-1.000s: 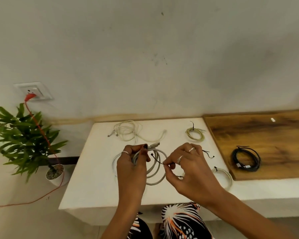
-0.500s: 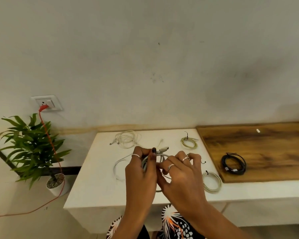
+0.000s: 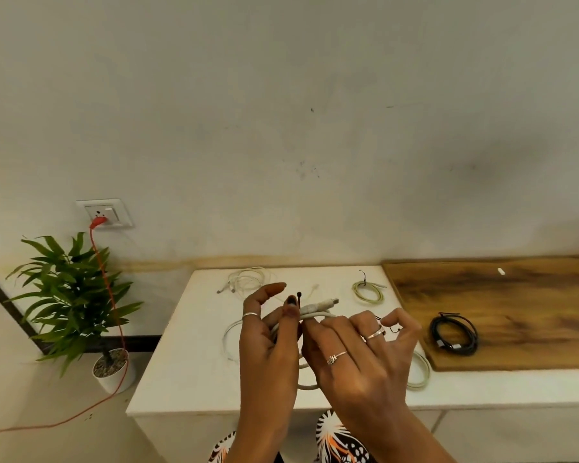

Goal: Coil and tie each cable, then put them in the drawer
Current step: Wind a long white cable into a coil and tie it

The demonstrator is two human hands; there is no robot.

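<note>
A white table (image 3: 188, 372) stands against a pale, scuffed wall (image 3: 281, 111); a wooden board (image 3: 515, 295) lies on the surface to the right of the hands. Left of the hands, beyond the table edge, a potted plant (image 3: 71, 295) sits on the floor, and a red cord (image 3: 109, 295) runs from a wall socket (image 3: 106, 213) down past it. No drawer or other container is in view.

The left hand (image 3: 268, 349) grips the bundled side of a white coil (image 3: 234, 332), thumb pressed on the strands and forefinger pointing up and away. The right hand (image 3: 358, 359) pinches the same bundle just beside that thumb, its other fingers spread loosely. The coil is held over the table between and below the hands, its loop hanging toward the person and partly hidden behind them. Its plug (image 3: 321, 305) sticks out past the hands, pointing up and right toward the wall; the plug's long axis runs that way too. A thin black tie (image 3: 300, 297) stands upright just above the left thumb.

Beyond the left hand lies a loose white cable (image 3: 248, 279). Beyond the right hand lies a green coil (image 3: 368, 290) with a dark tie. Another pale coil (image 3: 420, 372) lies just right of the right hand, partly hidden. A black coil (image 3: 455, 334) rests on the board, well to the right.
</note>
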